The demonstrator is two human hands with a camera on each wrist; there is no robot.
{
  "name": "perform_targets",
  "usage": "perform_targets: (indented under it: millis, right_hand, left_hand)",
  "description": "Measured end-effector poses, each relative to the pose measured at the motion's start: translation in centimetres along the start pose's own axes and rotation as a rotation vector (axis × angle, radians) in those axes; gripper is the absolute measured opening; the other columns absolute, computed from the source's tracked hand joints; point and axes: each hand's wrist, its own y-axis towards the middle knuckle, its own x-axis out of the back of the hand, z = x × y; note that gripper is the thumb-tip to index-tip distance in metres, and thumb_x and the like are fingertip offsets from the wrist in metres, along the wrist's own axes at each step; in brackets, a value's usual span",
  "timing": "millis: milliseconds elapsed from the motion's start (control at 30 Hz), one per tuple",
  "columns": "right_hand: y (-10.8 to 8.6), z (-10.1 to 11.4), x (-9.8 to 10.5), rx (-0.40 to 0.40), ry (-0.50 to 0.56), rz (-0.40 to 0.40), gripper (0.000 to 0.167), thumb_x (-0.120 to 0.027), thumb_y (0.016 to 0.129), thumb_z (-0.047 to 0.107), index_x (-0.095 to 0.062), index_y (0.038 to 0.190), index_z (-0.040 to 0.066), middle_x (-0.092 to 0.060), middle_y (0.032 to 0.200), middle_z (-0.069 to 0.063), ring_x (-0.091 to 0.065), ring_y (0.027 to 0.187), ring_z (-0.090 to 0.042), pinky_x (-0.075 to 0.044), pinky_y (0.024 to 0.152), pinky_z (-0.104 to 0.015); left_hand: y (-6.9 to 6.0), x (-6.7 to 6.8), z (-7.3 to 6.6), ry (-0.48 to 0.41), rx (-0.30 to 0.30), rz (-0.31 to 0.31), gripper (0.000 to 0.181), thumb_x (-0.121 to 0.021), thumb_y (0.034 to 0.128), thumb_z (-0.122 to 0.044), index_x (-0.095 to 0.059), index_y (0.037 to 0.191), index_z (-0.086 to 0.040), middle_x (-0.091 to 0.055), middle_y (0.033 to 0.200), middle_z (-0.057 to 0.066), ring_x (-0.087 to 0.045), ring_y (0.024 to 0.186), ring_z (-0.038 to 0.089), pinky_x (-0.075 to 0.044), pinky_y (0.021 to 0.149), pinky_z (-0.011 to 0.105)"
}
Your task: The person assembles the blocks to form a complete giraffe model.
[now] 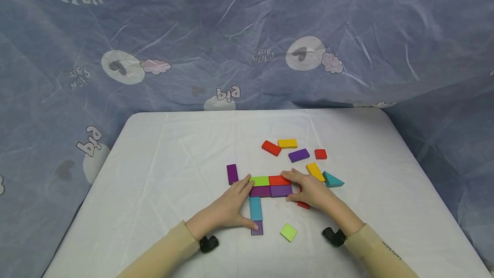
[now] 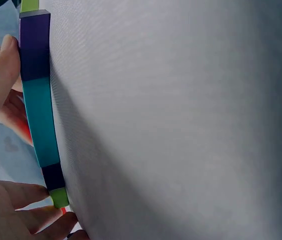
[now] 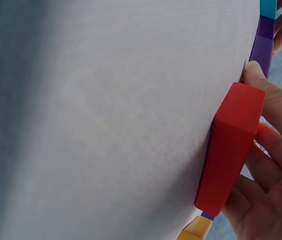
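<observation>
Left hand: spread, thumb touching the small purple block, fingers at the left end of the green block; an uneven push could skew that corner.
Blue block: on the surface, between the small purple block and the four-block panel; a thumb nudge could open a gap.
Right hand: spread, fingertips at the panel's red block, thumb by its violet block; pressing too hard could shove the panel left, and the loose red block (partly hidden beneath) could get knocked.
Purple or violet: five, one alone at left.
Green: two, one loose, near.
Blue: one.
Red: four.
Yellow: two, far right.
Teal wedge: one, rightmost.
</observation>
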Motion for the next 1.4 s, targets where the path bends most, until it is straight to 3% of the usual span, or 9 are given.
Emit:
perform_targets:
  millis: [667,967,1233,1400]
  right_hand:
    - [-0.11,-0.11,-0.05,0.022,-0.007,-0.001,0.072,-0.082,0.08,0.022,-0.051,0.144,0.011,-0.054,0.146,-0.008,-0.038,0.143,-0.034,-0.04,0.108,-0.052]
    - [-0.03,-0.14,0.1,0.012,-0.009,0.005,0.072,-0.082,0.081,0.024,-0.051,0.145,0.013,-0.053,0.147,-0.008,-0.038,0.143,-0.034,-0.04,0.109,-0.053]
    - [0.01,-0.21,0.22,0.025,0.004,0.012,0.074,-0.081,0.081,0.028,-0.049,0.146,0.013,-0.048,0.152,-0.008,-0.036,0.145,-0.034,-0.037,0.11,-0.056]
    - [-0.62,-0.44,0.17,0.048,0.021,-0.026,0.076,-0.079,0.083,0.034,-0.046,0.147,0.011,-0.045,0.153,-0.01,-0.039,0.143,-0.035,-0.038,0.11,-0.056]
  left_hand:
    - [-0.05,-0.35,0.35,-0.044,-0.01,-0.019,0.111,-0.076,0.0763,-0.06,-0.022,0.157,-0.007,-0.012,0.166,0.012,-0.021,0.151,0.03,-0.034,0.116,0.048]
    - [-0.23,-0.12,0.04,-0.007,-0.013,-0.011,0.109,-0.075,0.0785,-0.059,-0.021,0.157,-0.006,-0.014,0.165,0.016,-0.017,0.152,0.03,-0.018,0.122,0.049]
    - [-0.14,-0.11,-0.02,0.02,0.015,-0.005,0.109,-0.072,0.0779,-0.063,-0.021,0.157,-0.009,-0.014,0.166,0.014,-0.017,0.153,0.029,-0.015,0.12,0.058]
    - [-0.22,-0.24,-0.05,0.02,0.012,-0.002,0.11,-0.072,0.0778,-0.064,-0.022,0.157,-0.008,-0.015,0.165,0.015,-0.017,0.153,0.03,-0.014,0.119,0.062]
